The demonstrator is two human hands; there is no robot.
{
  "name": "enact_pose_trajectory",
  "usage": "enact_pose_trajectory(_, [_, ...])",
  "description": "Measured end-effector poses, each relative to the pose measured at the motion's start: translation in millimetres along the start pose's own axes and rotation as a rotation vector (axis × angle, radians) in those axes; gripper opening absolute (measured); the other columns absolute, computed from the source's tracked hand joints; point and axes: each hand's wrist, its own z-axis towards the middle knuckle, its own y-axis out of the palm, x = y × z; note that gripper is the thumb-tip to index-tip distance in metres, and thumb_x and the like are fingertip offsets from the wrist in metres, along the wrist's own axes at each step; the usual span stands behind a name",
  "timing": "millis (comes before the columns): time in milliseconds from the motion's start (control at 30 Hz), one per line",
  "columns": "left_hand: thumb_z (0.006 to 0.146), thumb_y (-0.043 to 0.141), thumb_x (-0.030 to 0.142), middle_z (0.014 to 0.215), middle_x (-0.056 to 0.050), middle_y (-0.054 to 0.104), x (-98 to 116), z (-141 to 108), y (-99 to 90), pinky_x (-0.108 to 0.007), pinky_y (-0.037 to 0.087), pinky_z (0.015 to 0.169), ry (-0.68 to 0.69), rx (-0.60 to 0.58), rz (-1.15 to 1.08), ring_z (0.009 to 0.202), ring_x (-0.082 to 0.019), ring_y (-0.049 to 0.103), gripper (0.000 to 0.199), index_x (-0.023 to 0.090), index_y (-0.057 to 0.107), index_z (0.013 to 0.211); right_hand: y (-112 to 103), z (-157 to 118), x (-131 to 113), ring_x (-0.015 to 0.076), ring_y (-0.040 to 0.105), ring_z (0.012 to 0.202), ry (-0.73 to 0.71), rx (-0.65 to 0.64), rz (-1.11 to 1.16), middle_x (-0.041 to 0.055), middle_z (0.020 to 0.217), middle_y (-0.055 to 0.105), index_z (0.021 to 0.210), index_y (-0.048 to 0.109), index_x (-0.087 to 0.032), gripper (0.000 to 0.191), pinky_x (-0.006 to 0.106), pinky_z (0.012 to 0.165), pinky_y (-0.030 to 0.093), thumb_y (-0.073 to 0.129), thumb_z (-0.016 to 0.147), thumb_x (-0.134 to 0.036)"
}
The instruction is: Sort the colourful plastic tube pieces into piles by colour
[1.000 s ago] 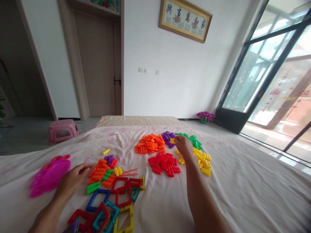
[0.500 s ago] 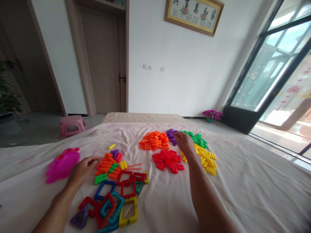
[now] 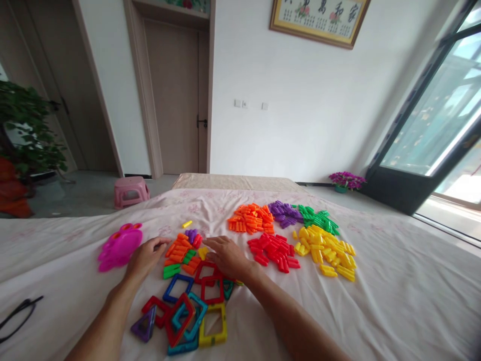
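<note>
My left hand (image 3: pixel 148 253) rests between the pink tray (image 3: pixel 122 246) and a small mixed pile of orange pieces (image 3: pixel 179 248), its fingers bent together at the pile's left edge; what they hold, if anything, is hidden. On that pile's right side, my right hand (image 3: pixel 227 254) reaches over with fingers extended, near the red and yellow pieces (image 3: pixel 203 252). Purple pieces (image 3: pixel 191 234) and green pieces (image 3: pixel 172 271) lie in the same pile. Sorted heaps of orange (image 3: pixel 251 218), purple (image 3: pixel 285 214), green (image 3: pixel 318 219), red (image 3: pixel 273 251) and yellow (image 3: pixel 326 250) pieces lie to the right.
Magnetic frames, including a blue square (image 3: pixel 178 288), a yellow square (image 3: pixel 212 341) and a purple triangle (image 3: pixel 145 324), lie in front of the mixed pile. Black glasses or a cord (image 3: pixel 23 318) show at the left edge. A pink stool (image 3: pixel 131 192) stands beyond the bed.
My right hand has moved left from the sorted purple heap to the mixed pile. My left hand stays beside the mixed pile. The view has turned slightly left.
</note>
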Motion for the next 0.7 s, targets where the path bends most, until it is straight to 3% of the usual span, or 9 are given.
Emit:
enact_pose_trajectory(233, [0.083, 0.047, 0.041, 0.110, 0.000, 0.074, -2.5, 0.2, -0.2, -0.022, 0.048, 0.084, 0.011, -0.013, 0.003, 0.101, -0.019, 0.066, 0.037, 0.025, 0.070, 0.106, 13.3, 1.4, 3.9, 0.0204, 0.060, 0.099, 0.007, -0.027, -0.032, 0.0051, 0.107, 0.069, 0.114, 0.067, -0.023, 0.033, 0.031, 0.092, 0.043, 0.068, 0.082, -0.029])
enact_pose_trajectory(367, [0.083, 0.048, 0.043, 0.107, 0.000, 0.075, -7.8, 3.0, 0.5, -0.024, 0.049, 0.082, 0.008, -0.028, 0.000, 0.098, -0.021, 0.067, 0.037, 0.025, 0.070, 0.106, 8.5, -1.5, 7.3, 0.0203, 0.059, 0.098, 0.078, 0.040, -0.046, 0.0058, 0.106, 0.066, 0.119, 0.064, -0.022, 0.043, 0.030, 0.087, 0.045, 0.071, 0.077, -0.029])
enact_pose_trajectory(500, [0.082, 0.049, 0.044, 0.106, 0.000, 0.075, -11.4, 6.2, 1.6, -0.023, 0.049, 0.081, -0.001, -0.045, -0.005, 0.098, -0.021, 0.068, 0.037, 0.027, 0.070, 0.107, -20.7, -4.0, 26.2, 0.0202, 0.058, 0.101, 0.247, 0.167, -0.085, 0.0074, 0.111, 0.062, 0.123, 0.061, -0.021, 0.045, 0.030, 0.087, 0.045, 0.068, 0.079, -0.028])
enact_pose_trajectory(700, [0.079, 0.053, 0.044, 0.103, 0.001, 0.076, -9.7, 6.5, 0.3, -0.023, 0.051, 0.076, -0.013, -0.023, 0.034, 0.092, -0.021, 0.070, 0.035, 0.028, 0.072, 0.103, -89.3, -32.8, 89.4, 0.0225, 0.056, 0.106, 0.686, 0.352, -0.286, 0.0118, 0.117, 0.058, 0.124, 0.060, -0.018, 0.044, 0.030, 0.089, 0.042, 0.062, 0.081, -0.026])
